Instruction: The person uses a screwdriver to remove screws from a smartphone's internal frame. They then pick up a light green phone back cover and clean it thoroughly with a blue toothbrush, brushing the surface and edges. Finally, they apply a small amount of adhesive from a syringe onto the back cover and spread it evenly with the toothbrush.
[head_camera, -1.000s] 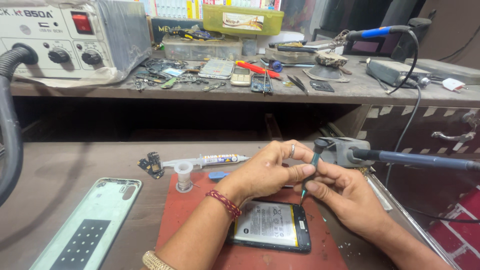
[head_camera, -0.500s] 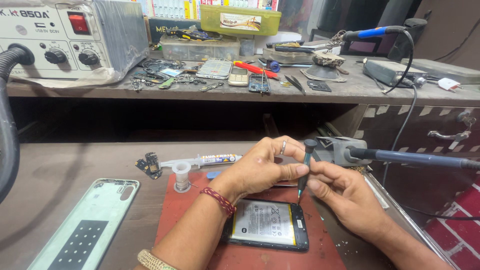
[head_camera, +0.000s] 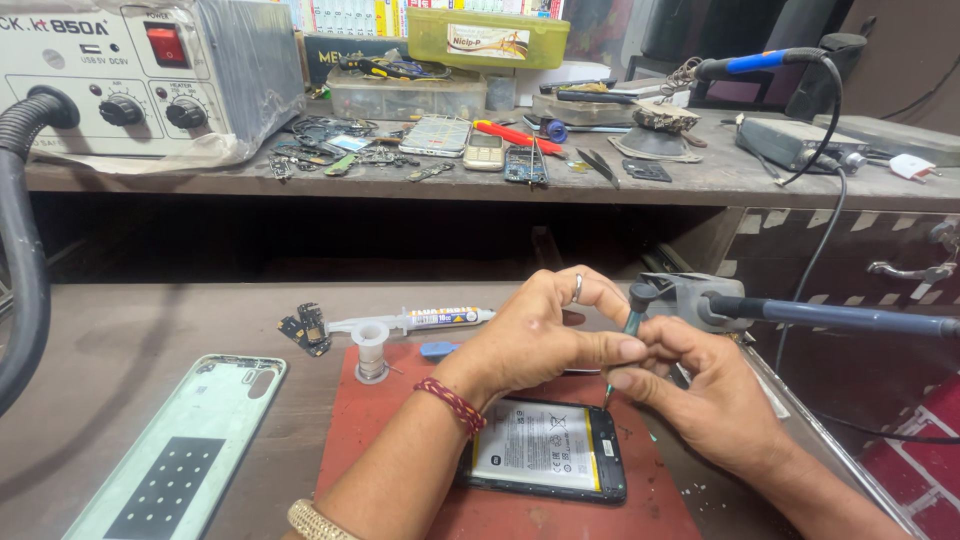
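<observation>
Head view: a small screwdriver (head_camera: 630, 322) with a black top and a thin green shaft stands almost upright between the two hands, just above the top right corner of an open phone (head_camera: 545, 450); the left hand (head_camera: 535, 335) pinches the shaft with thumb and finger pressed together on it, and a ring sits on one finger; the right hand (head_camera: 700, 385) pinches the same tool lower down, its fingertips touching the left hand's fingertips; the tip of the tool points down at the phone, but I cannot tell if it touches; the phone lies flat with its back off and its battery showing, on a red mat (head_camera: 400, 440); a small white spool (head_camera: 371, 345) stands on the far left corner of the mat, and a white syringe tube (head_camera: 420, 320) lies just behind it; a little black circuit part (head_camera: 305, 328) lies beside the tube's left end; a pale green phone back cover (head_camera: 175, 455) lies on the table, left of the mat; a grey tool with a blue handle (head_camera: 800, 315) rests to the right, just behind the right hand; a big grey machine with knobs (head_camera: 150, 70) sits on the far shelf.
</observation>
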